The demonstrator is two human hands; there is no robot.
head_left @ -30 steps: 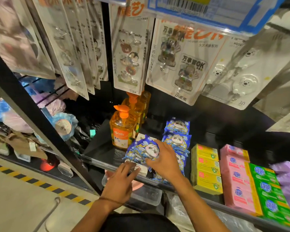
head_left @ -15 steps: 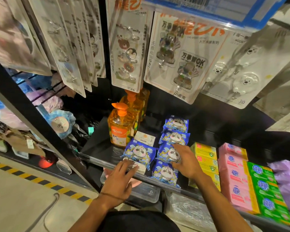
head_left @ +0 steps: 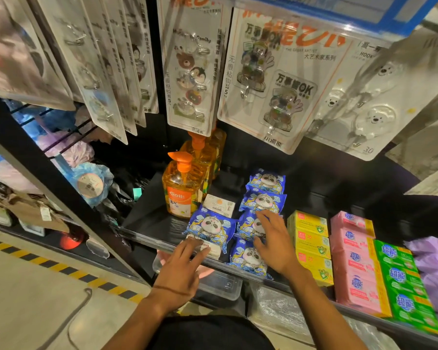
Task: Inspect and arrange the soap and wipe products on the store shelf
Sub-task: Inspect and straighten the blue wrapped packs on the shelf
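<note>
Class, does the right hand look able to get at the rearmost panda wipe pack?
Probably yes: the right hand rests on a nearer pack in that column, and nothing covers the rearmost panda wipe pack.

Black metal upright post (head_left: 48, 178) slants across left side. Up and right of post: white blister cards of cartoon bear hooks (head_left: 191, 79), hanging in row. Just right of post: pale blue mesh bath sponge, round label (head_left: 91, 183). Left of post: crumpled brown paper bag (head_left: 33, 213). Below post, on floor: yellow-black hazard stripe (head_left: 61, 267), grey cable (head_left: 68, 322). Right of post's foot: clear plastic tub (head_left: 220, 286).
</note>
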